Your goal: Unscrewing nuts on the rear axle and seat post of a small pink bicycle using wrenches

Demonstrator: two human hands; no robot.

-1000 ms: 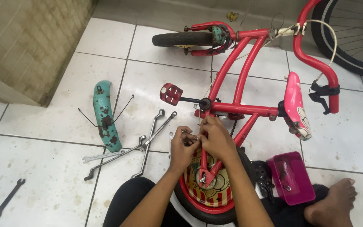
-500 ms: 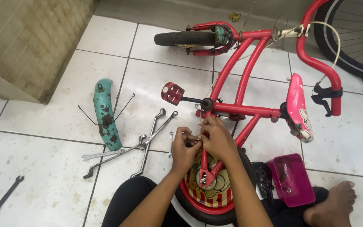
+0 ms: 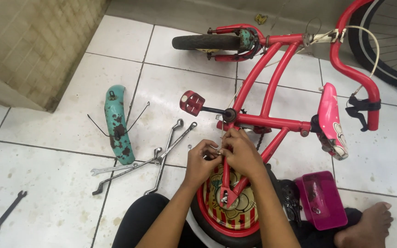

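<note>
A small red bicycle [image 3: 272, 82] lies on its side on the white tiled floor. Its rear wheel [image 3: 228, 216], with a yellow and red striped disc, rests against my lap. My left hand [image 3: 201, 161] and my right hand [image 3: 241, 151] meet at the red stay above that wheel. Their fingertips pinch a small metal part on the frame; the part itself is mostly hidden by my fingers. The red pedal [image 3: 192, 103] sticks out just above my hands. The pink saddle [image 3: 331, 120] lies to the right.
Several long wrenches [image 3: 155, 156] lie crossed on the tiles left of my hands. A teal rusty mudguard [image 3: 118, 124] with wire stays lies beyond them, and a small dark spanner [image 3: 6, 213] at far left. A pink box [image 3: 320, 199] sits beside my bare foot [image 3: 364, 225]. A larger wheel [image 3: 391, 41] stands at top right.
Both hands stay on the same spot of the frame, with only slight finger movement. The view has shifted a little.
</note>
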